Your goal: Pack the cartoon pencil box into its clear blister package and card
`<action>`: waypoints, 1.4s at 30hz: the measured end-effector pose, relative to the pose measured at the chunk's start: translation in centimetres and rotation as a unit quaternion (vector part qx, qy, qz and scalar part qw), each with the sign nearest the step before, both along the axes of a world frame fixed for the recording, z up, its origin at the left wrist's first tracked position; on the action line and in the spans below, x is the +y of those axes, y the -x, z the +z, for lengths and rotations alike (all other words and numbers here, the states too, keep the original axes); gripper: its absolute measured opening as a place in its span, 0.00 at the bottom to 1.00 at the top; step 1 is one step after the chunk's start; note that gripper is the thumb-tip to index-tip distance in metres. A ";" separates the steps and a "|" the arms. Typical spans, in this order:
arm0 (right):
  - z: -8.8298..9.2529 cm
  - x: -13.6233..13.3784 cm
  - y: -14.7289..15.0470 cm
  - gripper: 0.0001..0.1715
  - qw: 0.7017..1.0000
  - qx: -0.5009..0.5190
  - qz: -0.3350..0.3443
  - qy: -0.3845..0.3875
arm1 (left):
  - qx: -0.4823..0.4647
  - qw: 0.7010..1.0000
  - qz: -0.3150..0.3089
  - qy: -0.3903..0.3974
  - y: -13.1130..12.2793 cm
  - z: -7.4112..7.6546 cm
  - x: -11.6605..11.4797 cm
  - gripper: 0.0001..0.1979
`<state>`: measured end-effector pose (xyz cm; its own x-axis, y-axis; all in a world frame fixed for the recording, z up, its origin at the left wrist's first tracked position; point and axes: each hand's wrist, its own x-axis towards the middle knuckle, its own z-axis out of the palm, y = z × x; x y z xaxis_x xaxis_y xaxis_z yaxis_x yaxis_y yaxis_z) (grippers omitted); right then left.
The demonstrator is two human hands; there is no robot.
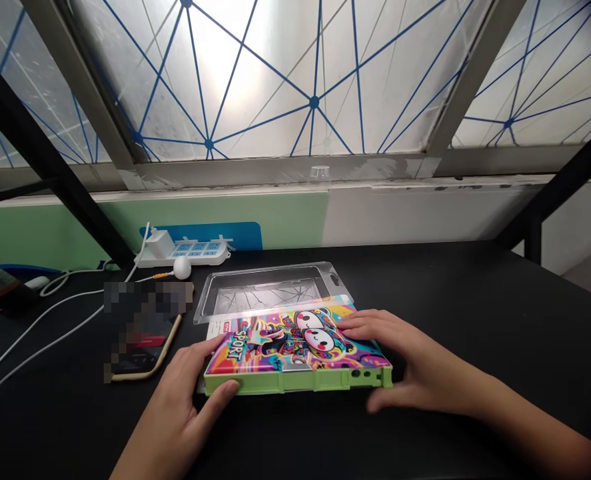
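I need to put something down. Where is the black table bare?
Bare: the table right of the right hand, and the near-left strip between white cables and left hand. Crowded: power strip and phone back left, clear tray and colourful case in the middle.

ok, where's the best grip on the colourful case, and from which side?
Probably by the short ends of the case, on the green rim, coming in from left and right. It lies flat, print up, and the tray crowds its far edge. The left hand clasps the left corner; the right hand lies flat on top.
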<state>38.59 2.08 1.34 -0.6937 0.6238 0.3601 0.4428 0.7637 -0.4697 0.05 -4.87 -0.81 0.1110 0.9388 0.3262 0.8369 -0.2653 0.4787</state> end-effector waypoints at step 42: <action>1.4 0.3 13.3 0.18 0.978 -0.148 -0.093 -0.112 | -0.015 0.999 -0.047 -0.007 0.0 -1.0 0.2 0.48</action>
<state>25.32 2.34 2.71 -0.6704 0.6774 0.3029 0.6748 0.7263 -0.1310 0.04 -4.70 -1.81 0.1890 0.9198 0.3440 0.7938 -0.3493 0.4979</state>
